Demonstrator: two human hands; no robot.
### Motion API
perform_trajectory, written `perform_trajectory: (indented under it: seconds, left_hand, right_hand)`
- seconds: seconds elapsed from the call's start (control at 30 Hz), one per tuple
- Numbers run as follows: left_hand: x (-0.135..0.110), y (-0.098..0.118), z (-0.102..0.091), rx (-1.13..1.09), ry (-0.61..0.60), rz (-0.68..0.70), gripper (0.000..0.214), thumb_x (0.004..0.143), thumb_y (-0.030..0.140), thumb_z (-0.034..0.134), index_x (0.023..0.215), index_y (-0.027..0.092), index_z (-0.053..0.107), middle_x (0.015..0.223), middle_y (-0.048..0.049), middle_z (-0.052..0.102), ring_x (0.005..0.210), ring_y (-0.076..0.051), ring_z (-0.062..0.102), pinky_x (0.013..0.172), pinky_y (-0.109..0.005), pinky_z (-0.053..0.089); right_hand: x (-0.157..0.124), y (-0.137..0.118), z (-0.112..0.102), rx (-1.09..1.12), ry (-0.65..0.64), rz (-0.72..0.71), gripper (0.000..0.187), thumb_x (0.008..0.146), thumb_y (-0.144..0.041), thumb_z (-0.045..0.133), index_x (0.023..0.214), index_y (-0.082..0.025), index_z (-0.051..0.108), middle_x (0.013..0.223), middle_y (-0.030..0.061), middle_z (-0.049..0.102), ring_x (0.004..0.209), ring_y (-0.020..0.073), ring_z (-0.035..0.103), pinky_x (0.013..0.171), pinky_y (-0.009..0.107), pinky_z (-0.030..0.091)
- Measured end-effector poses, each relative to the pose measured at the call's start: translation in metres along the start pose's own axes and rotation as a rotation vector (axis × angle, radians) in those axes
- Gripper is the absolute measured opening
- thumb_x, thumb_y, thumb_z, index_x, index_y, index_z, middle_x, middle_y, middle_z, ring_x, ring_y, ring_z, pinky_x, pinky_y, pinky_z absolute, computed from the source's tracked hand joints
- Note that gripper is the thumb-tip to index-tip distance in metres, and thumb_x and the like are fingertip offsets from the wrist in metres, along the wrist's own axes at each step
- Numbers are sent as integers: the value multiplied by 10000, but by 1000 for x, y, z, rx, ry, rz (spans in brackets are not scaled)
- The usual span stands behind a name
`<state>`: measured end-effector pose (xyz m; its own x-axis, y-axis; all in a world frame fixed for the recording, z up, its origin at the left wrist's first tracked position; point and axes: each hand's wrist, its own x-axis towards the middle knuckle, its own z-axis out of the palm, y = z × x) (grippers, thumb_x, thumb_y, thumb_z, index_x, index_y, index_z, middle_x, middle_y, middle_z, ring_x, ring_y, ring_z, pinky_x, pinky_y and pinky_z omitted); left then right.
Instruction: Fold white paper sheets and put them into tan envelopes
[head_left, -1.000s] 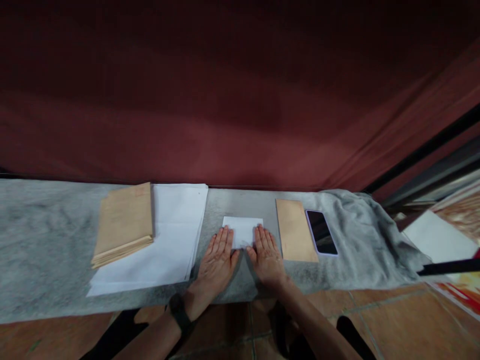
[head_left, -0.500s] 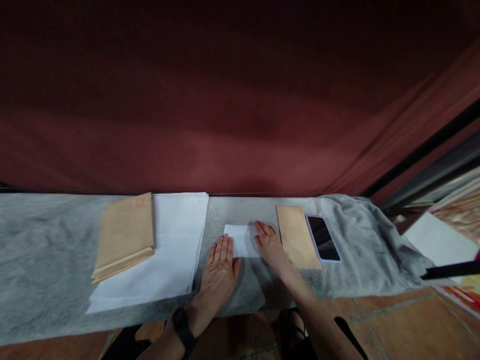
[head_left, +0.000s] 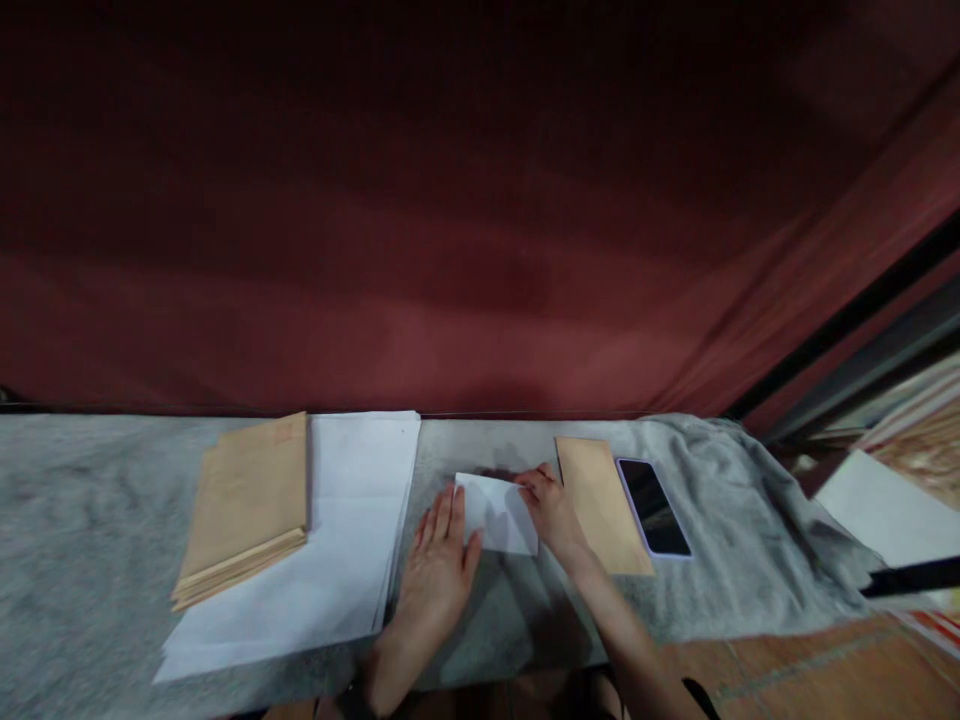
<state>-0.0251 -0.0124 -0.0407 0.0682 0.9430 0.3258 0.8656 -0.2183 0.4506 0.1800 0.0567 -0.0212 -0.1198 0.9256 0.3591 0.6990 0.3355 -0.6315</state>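
Note:
A small folded sheet of white paper [head_left: 499, 525] lies on the grey cloth between my two hands. My left hand [head_left: 437, 560] rests flat along its left edge, fingers stretched out and the thumb touching the paper's lower left. At the upper right corner, my right hand [head_left: 551, 508] pinches the paper between thumb and curled fingers, and the top edge is lifted a little off the cloth. Just right of that hand lies a single brown envelope [head_left: 604, 510].
Left of my hands is a stack of large white sheets [head_left: 352, 560], with a pile of brown envelopes [head_left: 247, 490] partly on it. A phone [head_left: 655, 508] lies right of the single envelope. Grey cloth [head_left: 75, 560] covers the table; a dark red curtain [head_left: 450, 340] hangs behind.
My right hand has gone from lying with spread fingers on the paper to pinching its upper right corner, raising the top edge. My left hand stays at the left edge. The view has tilted up slightly.

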Motion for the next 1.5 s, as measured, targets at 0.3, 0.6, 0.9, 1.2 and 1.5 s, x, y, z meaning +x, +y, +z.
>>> perform_trajectory:
  seconds: [0.3,0.6,0.9,1.2,1.5]
  left_hand:
    - [36,2,-45,-526,326,-75,518,1053,384,345,1557,266,316,1637,-65,318,1515,-206,278,1256,-439,228]
    - [10,-5,8,-11,-18,218,578,1036,430,376,1566,213,301,1606,-142,375,1491,-294,333,1174,-544,366]
    - [-8,9,32,249,-101,368,534,1016,337,396,1526,180,387,1608,-125,374,1495,-281,330,1198,-545,317]
    - [-13,17,46,246,-9,423,623,981,246,357,1576,106,237,1593,-163,390,1486,-243,350,1219,-486,299]
    - [-7,-3,34,299,-38,282,637,1022,449,362,1540,79,339,1571,-197,407,1483,-291,353,1214,-502,281]
  right_hand:
    - [-10,-23,-33,159,148,-227,164,987,-181,484,1004,-243,634,1015,44,686,1014,197,657,909,347,540]
    - [-74,-11,-14,-253,-279,-401,291,912,-49,512,1119,-217,627,1064,51,694,1070,208,636,1013,380,513]
    - [-80,-22,-30,-144,-337,-284,207,948,-187,553,1122,-225,658,1111,41,705,1067,201,650,1005,372,519]
    - [-69,-7,8,-342,-176,-141,508,1068,-396,342,1479,-133,482,1550,106,467,1454,224,405,1200,428,360]
    - [-80,2,24,-511,-89,-87,600,1057,-464,343,1538,-108,385,1592,137,381,1468,263,376,1206,449,305]
